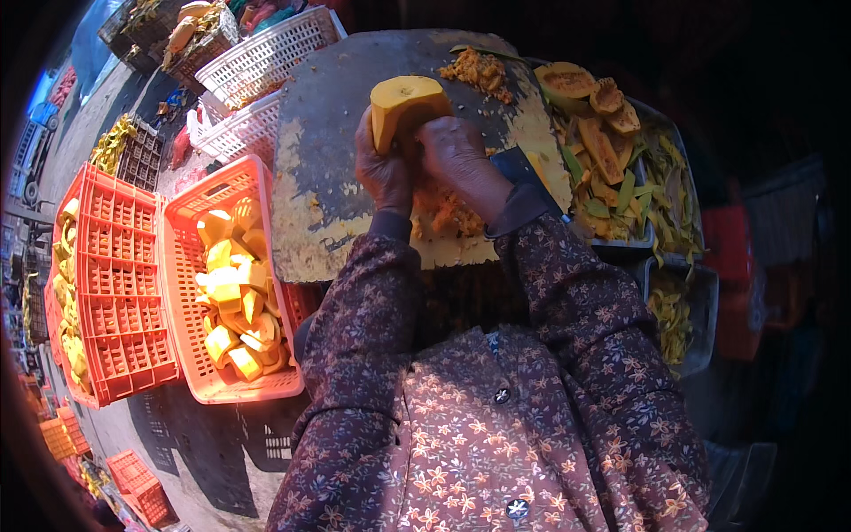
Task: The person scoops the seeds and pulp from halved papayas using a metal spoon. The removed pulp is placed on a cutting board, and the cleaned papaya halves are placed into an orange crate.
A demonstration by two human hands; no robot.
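Note:
My left hand (387, 169) grips a peeled piece of pumpkin (409, 93) from its left side, above the worn board (332, 100). My right hand (455, 149) is curled against the pumpkin's near side. Its fingertips are hidden there, so whether it holds a tool cannot be seen. Orange pumpkin pulp with seeds (452, 216) lies on the board below my hands. By my right wrist is a dark, flat blade-like object (518, 169), partly covered by my sleeve. A second heap of pulp (479, 72) sits at the board's far right.
An orange plastic crate (179, 292) of peeled pumpkin chunks (233, 286) stands left of the board. Beside it is another orange crate (126, 286). White crates (266, 53) stand at far left. To the right, a tray holds peels and pumpkin offcuts (605, 146).

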